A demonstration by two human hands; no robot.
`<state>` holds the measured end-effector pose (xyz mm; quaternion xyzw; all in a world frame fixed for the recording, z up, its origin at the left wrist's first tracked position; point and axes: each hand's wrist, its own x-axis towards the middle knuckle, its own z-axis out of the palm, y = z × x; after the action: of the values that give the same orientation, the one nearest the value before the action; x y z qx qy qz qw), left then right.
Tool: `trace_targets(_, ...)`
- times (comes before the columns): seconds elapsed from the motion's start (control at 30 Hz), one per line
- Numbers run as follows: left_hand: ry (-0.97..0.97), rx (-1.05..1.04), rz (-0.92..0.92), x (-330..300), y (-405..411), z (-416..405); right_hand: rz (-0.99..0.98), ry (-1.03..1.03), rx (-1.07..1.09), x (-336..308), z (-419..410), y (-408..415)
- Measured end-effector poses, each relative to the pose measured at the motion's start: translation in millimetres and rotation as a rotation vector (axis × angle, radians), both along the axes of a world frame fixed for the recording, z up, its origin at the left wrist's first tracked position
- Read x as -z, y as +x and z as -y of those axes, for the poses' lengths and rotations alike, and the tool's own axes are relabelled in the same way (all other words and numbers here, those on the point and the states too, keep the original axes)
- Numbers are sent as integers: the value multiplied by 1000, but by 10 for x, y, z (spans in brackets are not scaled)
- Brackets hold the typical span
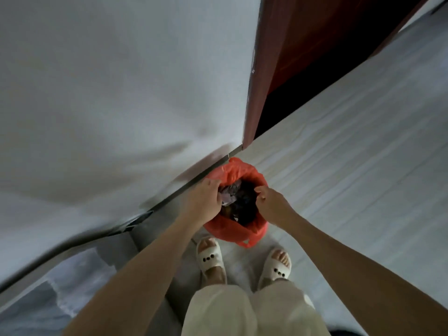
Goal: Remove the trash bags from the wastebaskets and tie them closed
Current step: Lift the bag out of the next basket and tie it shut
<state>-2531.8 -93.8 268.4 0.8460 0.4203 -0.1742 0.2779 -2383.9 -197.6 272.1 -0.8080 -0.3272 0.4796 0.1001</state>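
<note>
A red trash bag [234, 172] stands on the floor just ahead of my feet, its mouth open and filled with dark rubbish and crumpled paper [229, 194]. The bag covers whatever holds it, so no wastebasket shows. My left hand [204, 198] grips the bag's left rim with curled fingers. At the right rim my right hand [270, 202] pinches the plastic. A loose bag handle [246, 242] hangs at the near side.
A white wall [109, 93] rises on the left, with a dark baseboard [194, 181] running to the corner. A dark red door [303, 44] stands behind the bag. Pale tiled floor [351, 166] spreads right. My feet in white slippers [211, 259] stand close behind the bag.
</note>
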Motion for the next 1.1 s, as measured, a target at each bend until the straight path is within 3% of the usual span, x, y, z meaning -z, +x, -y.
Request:
trace_targets(0.23,224,247,44,1656,601,-67,332,-24,-68,1740,158,337)
trace_targets(0.4,392,445,25,2477,1000,-344,226,34,-123,2661,97,661)
trace_targets(0.57,451,388,49,2600,1154,-550,297,304,-60,2724,-138,905)
trace_targets(0.67,448,213,130,2552,1120,-631,199,412,143,2633,-211,1026)
trace_targets(0.8,441,-31,190,2539,975,-635,116,321,185,2555,67,1046)
trace_targets(0.9,569,-50,202,2591,835,-585,88,189,144,2601,303,977)
trace_targets(0.97,661,-21,289,2676,762,-562,199,164,83,2658,333,928)
trace_targets(1.1,817,95,420,2793,674,-538,623,123,-27,2656,254,874)
